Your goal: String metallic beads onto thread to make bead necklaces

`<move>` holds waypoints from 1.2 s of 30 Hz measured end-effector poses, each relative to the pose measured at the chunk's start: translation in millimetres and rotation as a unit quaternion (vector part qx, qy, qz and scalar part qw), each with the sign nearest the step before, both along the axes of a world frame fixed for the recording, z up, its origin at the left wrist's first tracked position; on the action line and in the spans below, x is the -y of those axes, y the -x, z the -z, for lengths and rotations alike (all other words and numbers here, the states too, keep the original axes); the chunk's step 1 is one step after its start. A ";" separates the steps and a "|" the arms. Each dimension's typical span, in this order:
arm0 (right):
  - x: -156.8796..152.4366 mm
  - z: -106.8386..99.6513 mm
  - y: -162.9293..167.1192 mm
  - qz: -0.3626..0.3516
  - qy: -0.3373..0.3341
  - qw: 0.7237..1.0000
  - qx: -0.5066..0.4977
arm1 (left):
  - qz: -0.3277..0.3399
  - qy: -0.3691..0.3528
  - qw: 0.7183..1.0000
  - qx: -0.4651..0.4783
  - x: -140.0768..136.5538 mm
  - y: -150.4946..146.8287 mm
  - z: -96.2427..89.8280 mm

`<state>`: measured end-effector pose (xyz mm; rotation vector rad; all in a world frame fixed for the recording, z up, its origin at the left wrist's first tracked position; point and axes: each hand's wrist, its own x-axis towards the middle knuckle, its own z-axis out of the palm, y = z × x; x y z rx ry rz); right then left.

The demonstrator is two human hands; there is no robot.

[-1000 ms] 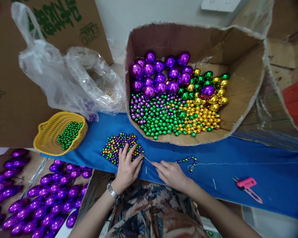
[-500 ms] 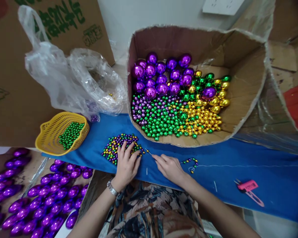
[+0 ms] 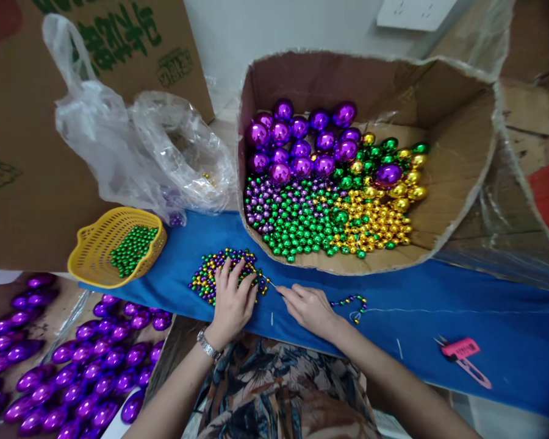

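Observation:
My left hand rests with spread fingers on a pile of small purple, green and gold beads on the blue cloth. My right hand pinches a thin needle that points left, its tip at the pile's right edge. Behind that hand, a short string of mixed beads curls on the cloth. From there a pale thread runs off to the right.
A cardboard box of larger beads stands behind. At left are a yellow basket with green beads, and clear plastic bags. Purple balls lie lower left. A pink cutter lies at right on the blue cloth.
The needle has moved a little left, its tip now at the bead pile; the gold bead seen on it before is no longer clear. My left hand stays on the pile.

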<state>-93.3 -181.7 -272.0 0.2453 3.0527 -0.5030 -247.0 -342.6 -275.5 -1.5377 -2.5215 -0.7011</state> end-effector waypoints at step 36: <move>-10.1 7.0 -12.9 -0.030 -0.005 0.998 -0.054 | 0.041 0.016 0.999 0.003 1.7 -0.1 -3.0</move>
